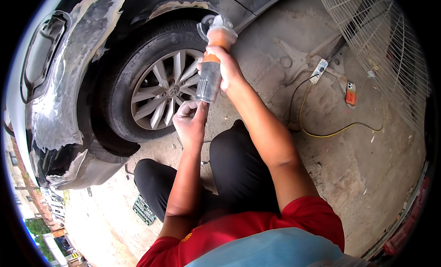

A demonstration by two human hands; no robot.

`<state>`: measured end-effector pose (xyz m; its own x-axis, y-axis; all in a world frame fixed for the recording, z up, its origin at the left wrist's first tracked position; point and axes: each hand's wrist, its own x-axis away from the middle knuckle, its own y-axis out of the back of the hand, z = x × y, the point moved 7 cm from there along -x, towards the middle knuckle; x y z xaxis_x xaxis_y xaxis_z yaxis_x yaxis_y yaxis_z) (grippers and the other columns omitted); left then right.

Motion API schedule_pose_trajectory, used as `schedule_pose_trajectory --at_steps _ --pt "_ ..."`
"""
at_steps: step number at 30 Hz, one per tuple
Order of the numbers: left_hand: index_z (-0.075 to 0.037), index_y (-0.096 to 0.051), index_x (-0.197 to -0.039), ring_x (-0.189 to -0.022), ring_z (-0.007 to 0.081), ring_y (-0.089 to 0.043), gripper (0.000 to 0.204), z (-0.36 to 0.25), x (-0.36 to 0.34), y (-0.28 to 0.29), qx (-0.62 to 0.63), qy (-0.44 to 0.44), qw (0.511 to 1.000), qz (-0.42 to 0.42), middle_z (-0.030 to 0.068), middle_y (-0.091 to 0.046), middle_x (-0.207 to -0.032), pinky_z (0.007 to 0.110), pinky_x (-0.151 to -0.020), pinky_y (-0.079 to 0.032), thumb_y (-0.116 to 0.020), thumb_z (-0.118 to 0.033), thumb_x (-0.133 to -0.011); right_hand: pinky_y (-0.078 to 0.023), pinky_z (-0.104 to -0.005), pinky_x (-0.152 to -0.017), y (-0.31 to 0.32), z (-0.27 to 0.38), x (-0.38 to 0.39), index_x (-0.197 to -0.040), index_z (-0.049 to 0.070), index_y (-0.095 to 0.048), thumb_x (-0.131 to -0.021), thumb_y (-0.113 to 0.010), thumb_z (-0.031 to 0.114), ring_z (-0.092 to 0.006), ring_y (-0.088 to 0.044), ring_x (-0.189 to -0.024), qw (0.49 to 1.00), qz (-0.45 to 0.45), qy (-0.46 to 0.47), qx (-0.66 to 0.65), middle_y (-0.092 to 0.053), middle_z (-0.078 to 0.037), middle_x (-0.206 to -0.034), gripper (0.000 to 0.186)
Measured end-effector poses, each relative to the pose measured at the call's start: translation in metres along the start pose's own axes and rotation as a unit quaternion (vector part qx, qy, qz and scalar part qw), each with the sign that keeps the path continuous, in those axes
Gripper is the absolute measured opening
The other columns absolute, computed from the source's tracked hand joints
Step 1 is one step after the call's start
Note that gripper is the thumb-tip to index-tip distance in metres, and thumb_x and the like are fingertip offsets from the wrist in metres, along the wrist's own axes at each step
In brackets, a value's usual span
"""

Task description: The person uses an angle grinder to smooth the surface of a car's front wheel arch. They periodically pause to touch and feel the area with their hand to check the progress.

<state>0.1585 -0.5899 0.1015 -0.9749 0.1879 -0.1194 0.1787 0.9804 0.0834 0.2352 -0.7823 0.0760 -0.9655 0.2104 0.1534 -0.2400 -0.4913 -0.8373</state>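
Observation:
An angle grinder (209, 81), orange toward its head and dark grey on the body, is held up in front of the car wheel (158, 74). My right hand (228, 68) wraps around its orange section. At the grinder's tail end, my left hand (189, 122) is closed, with thumb and curled fingers pinching there; exactly what lies between the fingertips is hidden. The grinder's disc and guard (205, 27) point up and away from me, close to the tyre (123, 78). Pale dust coats my fingers.
Sanded, patched bodywork (59, 101) of the dark car rises on the left. A metal fan cage (372, 42) stands at right. On the concrete lie a power strip (319, 70), a yellow cord (337, 133), a phone (351, 93) and a green tool set (144, 209).

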Motion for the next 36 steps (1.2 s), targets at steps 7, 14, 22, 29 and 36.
schedule_pose_trajectory --at_steps 7,14,22,29,36 --pt "0.003 -0.078 -0.097 -0.076 0.0047 -0.059 0.01 0.022 0.011 0.004 -0.035 0.062 0.997 0.034 -0.0016 -0.072 -0.086 0.022 -0.069 -0.046 -0.081 -0.007 -0.099 -0.062 -0.0428 -0.075 0.033 -0.016 0.026 -0.109 0.007 -0.059 -0.092 -0.08 0.034 -0.0277 -0.073 -0.079 0.996 -0.083 -0.024 -0.018 -0.068 -0.012 -0.091 0.039" --pt "0.003 -0.078 -0.095 -0.067 0.0035 -0.054 0.017 0.022 0.012 -0.001 -0.019 0.022 0.999 0.016 -0.003 -0.067 -0.077 0.023 -0.059 -0.042 -0.082 -0.013 -0.098 -0.061 -0.0419 -0.075 0.014 0.002 0.022 -0.108 0.007 -0.06 -0.092 -0.079 0.032 -0.0287 -0.072 -0.081 1.0 -0.01 0.026 0.004 -0.068 -0.013 -0.091 0.035" --pt "0.003 -0.078 -0.094 -0.069 0.0032 -0.055 0.015 0.001 -0.008 0.003 -0.025 -0.001 1.0 -0.01 -0.0028 -0.066 -0.078 0.022 -0.063 -0.044 -0.08 -0.01 -0.1 -0.061 -0.043 -0.077 -0.019 0.009 -0.005 -0.107 0.006 -0.059 -0.09 -0.08 0.033 -0.0289 -0.071 -0.08 0.997 0.068 0.029 0.004 -0.068 -0.013 -0.091 0.038" --pt "0.003 -0.076 -0.09 -0.072 0.0041 -0.056 0.019 0.009 -0.012 0.005 -0.049 0.003 0.999 -0.016 -0.0017 -0.068 -0.081 0.022 -0.066 -0.045 -0.082 -0.012 -0.099 -0.061 -0.0428 -0.077 -0.006 -0.006 -0.006 -0.106 0.007 -0.06 -0.091 -0.078 0.033 -0.0287 -0.071 -0.08 0.999 0.026 -0.01 -0.046 -0.067 -0.014 -0.09 0.035" --pt "0.005 -0.077 -0.091 -0.075 0.0067 -0.06 0.018 0.012 -0.011 0.005 -0.044 -0.023 0.999 -0.019 0.0022 -0.071 -0.085 0.024 -0.07 -0.049 -0.082 -0.01 -0.098 -0.061 -0.0422 -0.078 -0.014 0.004 -0.011 -0.107 0.006 -0.06 -0.089 -0.079 0.036 -0.0284 -0.071 -0.082 0.996 0.082 0.019 -0.028 -0.067 -0.014 -0.091 0.04"
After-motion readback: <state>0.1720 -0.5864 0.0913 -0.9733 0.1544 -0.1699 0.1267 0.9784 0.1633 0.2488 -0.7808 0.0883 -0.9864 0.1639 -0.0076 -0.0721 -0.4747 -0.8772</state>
